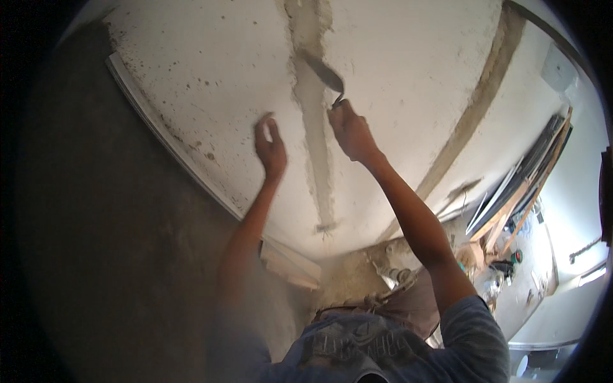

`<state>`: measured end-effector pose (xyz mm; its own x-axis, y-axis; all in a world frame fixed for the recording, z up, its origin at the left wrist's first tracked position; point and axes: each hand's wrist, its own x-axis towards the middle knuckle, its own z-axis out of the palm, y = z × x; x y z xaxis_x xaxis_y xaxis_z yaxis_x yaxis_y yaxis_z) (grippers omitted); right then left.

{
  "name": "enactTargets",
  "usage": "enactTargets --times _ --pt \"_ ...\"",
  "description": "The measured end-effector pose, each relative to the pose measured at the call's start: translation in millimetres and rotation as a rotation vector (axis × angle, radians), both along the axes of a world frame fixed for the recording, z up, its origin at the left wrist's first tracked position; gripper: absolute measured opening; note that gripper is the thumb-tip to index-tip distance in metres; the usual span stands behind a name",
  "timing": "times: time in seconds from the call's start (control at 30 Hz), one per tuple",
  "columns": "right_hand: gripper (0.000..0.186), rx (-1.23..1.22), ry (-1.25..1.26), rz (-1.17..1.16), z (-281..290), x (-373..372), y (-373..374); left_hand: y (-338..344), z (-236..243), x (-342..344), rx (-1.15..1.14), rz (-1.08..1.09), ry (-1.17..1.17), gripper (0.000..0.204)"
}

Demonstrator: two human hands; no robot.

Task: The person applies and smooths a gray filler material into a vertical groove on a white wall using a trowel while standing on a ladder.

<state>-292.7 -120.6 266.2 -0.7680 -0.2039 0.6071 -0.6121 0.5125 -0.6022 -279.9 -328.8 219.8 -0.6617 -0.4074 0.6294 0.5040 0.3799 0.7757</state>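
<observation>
My right hand (353, 133) is closed round the handle of a pointed trowel (325, 75). The trowel's dark blade points up and left, over a vertical strip of grey mortar (315, 137) on the white wall (236, 83). Whether the blade touches the mortar cannot be made out. To the left of the strip, my left hand (272, 152) is raised near the wall with its fingers bent and a gap between thumb and fingers. Nothing shows in it.
A second grey mortar strip (476, 115) runs down the wall on the right. Wooden boards and dark strips (527, 182) lean in the right corner above scattered tools and rubbish. A pale trim (159, 137) edges the wall at the left. A board (290, 265) lies low down.
</observation>
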Motion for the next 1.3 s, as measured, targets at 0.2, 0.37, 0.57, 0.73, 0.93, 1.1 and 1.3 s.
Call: enactTargets --times 0.2,0.37,0.57,0.73,0.93,1.1,1.3 --pt "0.022 0.106 -0.320 0.059 -8.4 28.2 20.5 109.7 -23.2 39.1 0.631 -0.723 -0.612 0.085" --pt "0.025 0.253 0.156 0.081 30.9 0.5 16.3 133.7 43.2 13.5 0.726 -0.985 -0.229 0.071" --pt "0.037 0.284 -0.075 0.193 28.6 14.5 24.7 147.9 10.0 6.3 0.960 -0.961 -0.210 0.065" --pt "0.034 0.212 -0.204 0.106 15.0 9.2 14.2 136.9 1.0 -2.5 0.891 -0.928 -0.320 0.065" --pt "0.030 0.157 -0.074 0.150 48.9 24.6 11.6 128.4 31.6 7.8 0.720 -0.894 -0.320 0.067" --pt "0.033 0.165 -0.135 0.118 15.5 -6.5 26.6 153.9 13.6 4.7 0.913 -0.894 -0.240 0.060" --pt "0.032 0.191 -0.354 0.083 51.2 25.0 17.8 140.2 20.9 7.5 0.861 -0.932 -0.295 0.069"
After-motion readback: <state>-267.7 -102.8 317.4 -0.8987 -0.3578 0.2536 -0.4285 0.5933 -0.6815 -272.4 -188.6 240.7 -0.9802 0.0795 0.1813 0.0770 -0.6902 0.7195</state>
